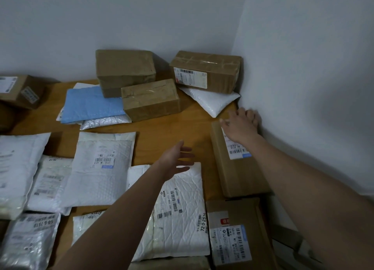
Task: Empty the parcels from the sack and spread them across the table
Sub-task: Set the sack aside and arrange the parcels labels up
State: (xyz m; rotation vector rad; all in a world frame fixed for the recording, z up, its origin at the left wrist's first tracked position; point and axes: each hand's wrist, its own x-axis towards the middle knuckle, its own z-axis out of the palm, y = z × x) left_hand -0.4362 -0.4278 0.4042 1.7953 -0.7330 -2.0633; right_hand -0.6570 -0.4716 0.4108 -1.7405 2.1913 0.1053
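Parcels lie spread over a wooden table (182, 126). My right hand (240, 126) reaches to the far end of a long brown cardboard box (240, 176) beside the right wall; its fingers curl over the box's far edge and the thumb lies on the top. My left hand (178, 158) hovers open, fingers spread, just above the top edge of a crumpled white bubble mailer (182, 209). Another labelled white mailer (101, 168) lies to the left of it. No sack is in view.
Three taped brown boxes (125, 69) (150, 99) (208, 71) stand at the back, over a blue mailer (89, 103) and a white padded bag (214, 101). A labelled carton (236, 229) sits at the near right. The walls (303, 87) close off the corner.
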